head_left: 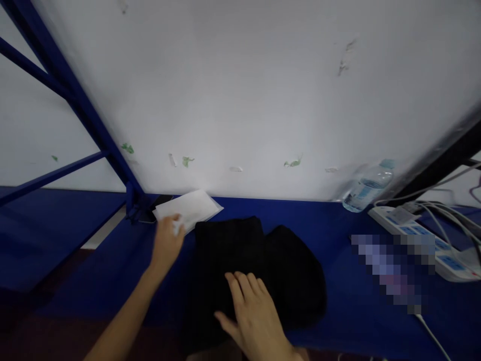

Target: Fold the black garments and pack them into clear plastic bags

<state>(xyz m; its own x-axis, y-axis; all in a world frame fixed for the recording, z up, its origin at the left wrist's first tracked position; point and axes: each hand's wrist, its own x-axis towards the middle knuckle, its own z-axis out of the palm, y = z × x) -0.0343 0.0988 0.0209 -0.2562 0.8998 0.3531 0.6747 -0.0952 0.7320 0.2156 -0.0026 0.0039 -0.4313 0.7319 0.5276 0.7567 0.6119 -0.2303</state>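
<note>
At mid-frame the left hand reaches up-left, fingers closed on the edge of a white packet lying against the wall on the blue tabletop. The right hand lies open and flat on the folded black cloth at lower centre. Keeping that palm pressed down should stop the cloth shifting while the packet is drawn across.

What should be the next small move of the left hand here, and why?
Probably lift the white packet off the back edge of the black cloth. The left hand already touches the packet's near edge, the packet seems to overlap the cloth's far corner, and the right hand lies flat on the cloth, keeping it in place.
</note>
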